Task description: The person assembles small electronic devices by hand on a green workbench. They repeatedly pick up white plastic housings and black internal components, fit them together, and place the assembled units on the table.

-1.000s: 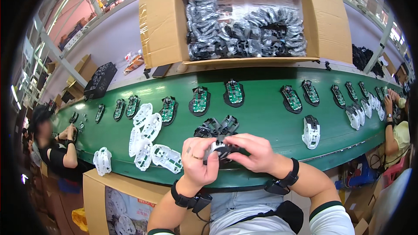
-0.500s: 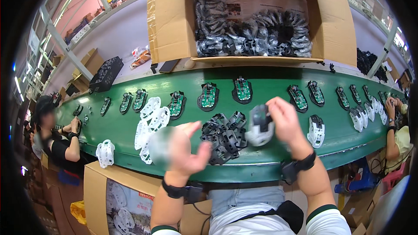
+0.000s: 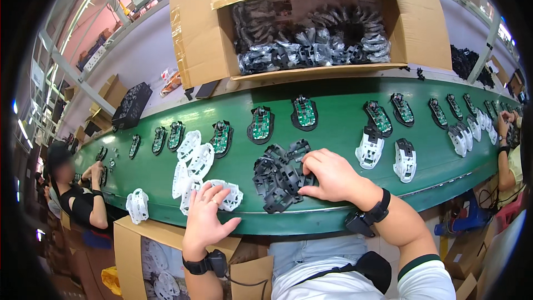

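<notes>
My left hand [image 3: 208,214] has its fingers spread over the near end of a heap of white plastic mouse shells [image 3: 201,158]. Beside its fingertips lies another white shell [image 3: 230,195], partly covered by the hand. At the right edge of a pile of black plastic mouse parts [image 3: 275,180], my right hand [image 3: 330,176] has thumb and fingers closed around one black part. To its right lie two white shells fitted with black parts: one shell [image 3: 368,149] touches a circuit-board mouse base [image 3: 377,118], and the other shell [image 3: 405,161] sits apart.
Several mouse bases with green boards [image 3: 261,125] line the green belt [image 3: 333,100]. A cardboard box [image 3: 311,69] of bagged black parts stands behind it. One white shell [image 3: 137,205] lies at left. Below is an open carton [image 3: 127,250]. People work at both sides.
The black-and-white shell from my right hand now lies on the belt, and that hand has moved left to the black pile. My left hand has lowered to the white shells and opened.
</notes>
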`<state>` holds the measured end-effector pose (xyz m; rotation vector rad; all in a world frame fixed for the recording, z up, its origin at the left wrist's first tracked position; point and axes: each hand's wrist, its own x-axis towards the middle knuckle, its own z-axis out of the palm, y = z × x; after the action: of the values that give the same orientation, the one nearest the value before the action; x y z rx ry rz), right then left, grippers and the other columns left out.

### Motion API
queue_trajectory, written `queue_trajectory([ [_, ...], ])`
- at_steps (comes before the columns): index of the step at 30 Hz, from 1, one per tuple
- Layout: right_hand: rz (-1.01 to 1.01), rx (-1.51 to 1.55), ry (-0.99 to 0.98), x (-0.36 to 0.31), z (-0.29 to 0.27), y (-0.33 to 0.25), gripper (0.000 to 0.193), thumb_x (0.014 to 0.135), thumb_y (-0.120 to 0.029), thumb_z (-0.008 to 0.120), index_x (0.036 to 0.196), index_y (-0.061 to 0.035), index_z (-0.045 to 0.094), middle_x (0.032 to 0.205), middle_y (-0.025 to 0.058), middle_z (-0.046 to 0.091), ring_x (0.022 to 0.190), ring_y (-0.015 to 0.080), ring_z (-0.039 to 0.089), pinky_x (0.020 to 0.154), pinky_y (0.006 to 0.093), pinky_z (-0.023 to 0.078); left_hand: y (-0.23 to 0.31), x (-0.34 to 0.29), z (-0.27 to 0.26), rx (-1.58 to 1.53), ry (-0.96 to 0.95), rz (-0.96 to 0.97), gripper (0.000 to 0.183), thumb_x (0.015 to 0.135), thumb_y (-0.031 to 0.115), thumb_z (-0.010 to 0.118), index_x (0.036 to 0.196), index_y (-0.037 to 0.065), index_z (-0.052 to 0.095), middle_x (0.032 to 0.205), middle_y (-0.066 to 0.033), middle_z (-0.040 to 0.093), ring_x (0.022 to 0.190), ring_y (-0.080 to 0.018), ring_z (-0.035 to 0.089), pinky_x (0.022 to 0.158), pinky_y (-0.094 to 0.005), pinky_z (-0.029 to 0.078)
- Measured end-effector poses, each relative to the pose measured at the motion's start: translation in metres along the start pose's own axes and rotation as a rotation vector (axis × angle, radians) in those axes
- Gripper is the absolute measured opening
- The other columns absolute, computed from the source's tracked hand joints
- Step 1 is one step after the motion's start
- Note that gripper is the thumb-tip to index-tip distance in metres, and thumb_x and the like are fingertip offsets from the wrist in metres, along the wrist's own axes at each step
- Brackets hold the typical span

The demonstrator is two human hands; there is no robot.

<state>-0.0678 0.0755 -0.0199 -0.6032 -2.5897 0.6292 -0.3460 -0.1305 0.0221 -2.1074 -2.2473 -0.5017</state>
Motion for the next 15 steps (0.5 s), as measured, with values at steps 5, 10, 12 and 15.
queue_trajectory([
  [5,-0.007,0.109,0.156,0.000,0.000,0.015,0.045,0.075,-0.032,0.087,0.102,-0.0071,0.061,0.105,0.0123,0.064,0.102,0.0349,0.060,0.090,0.0443,0.050,-0.015,0.018,0.009,-0.098,0.107,-0.125,0.039,0.080,0.018,0.078,0.116,0.005,0.070,0.108,-0.0138,0.073,0.103,-0.0345,0.068,0.099,-0.0482,0.048],
  [10,0.373,-0.150,0.262,0.001,-0.016,0.015,0.051,0.079,-0.039,0.084,0.110,-0.0034,0.063,0.109,0.0169,0.064,0.104,0.0372,0.059,0.092,0.0451,0.050,0.008,0.067,0.011,-0.817,0.307,-0.130,0.019,0.096,0.009,0.064,0.111,-0.003,0.067,0.092,-0.0040,0.069,0.081,-0.0090,0.060,0.072,-0.0269,0.050],
  [12,0.448,-0.237,0.170,0.004,-0.022,0.014,0.055,0.079,-0.038,0.084,0.116,-0.0036,0.062,0.112,0.0182,0.064,0.108,0.0387,0.059,0.094,0.0456,0.050,0.021,0.082,0.023,-0.807,0.373,-0.070,0.019,0.097,0.009,0.062,0.112,-0.003,0.066,0.094,-0.0015,0.068,0.083,-0.0082,0.059,0.074,-0.0258,0.050],
  [15,0.202,-0.234,0.249,0.002,-0.023,0.019,0.058,0.078,-0.038,0.083,0.121,-0.0050,0.063,0.112,0.0177,0.065,0.112,0.0397,0.059,0.096,0.0459,0.051,0.024,0.092,0.054,-0.576,0.632,0.073,0.027,0.085,0.014,0.073,0.105,-0.003,0.069,0.080,-0.0119,0.071,0.065,-0.0196,0.066,0.061,-0.0313,0.052],
])
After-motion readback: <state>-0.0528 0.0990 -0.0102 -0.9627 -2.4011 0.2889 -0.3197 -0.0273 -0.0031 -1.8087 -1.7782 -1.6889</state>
